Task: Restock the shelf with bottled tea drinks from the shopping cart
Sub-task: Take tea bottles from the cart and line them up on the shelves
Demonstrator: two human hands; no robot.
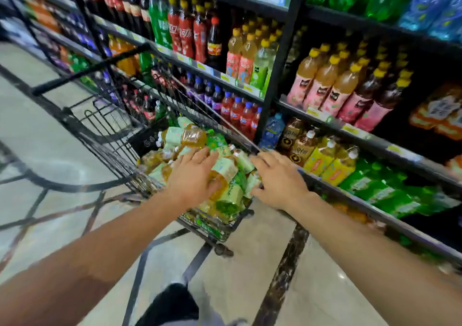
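Shopping cart [120, 150] heaped with bottled tea drinks [225, 175], beside shelf [325, 175].
Left hand [192, 175] flat on the heap, grip wide; right hand [277, 178] just beside, fingers loosely spread, holding nothing.

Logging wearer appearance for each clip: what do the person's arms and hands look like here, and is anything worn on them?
Both forearms are bare all the way to the bottom edge of the frame, with no sleeves in view. The left hand and right hand are gloveless, and no watch, bracelet or ring can be seen on the sides shown. Motion blur softens finer detail.
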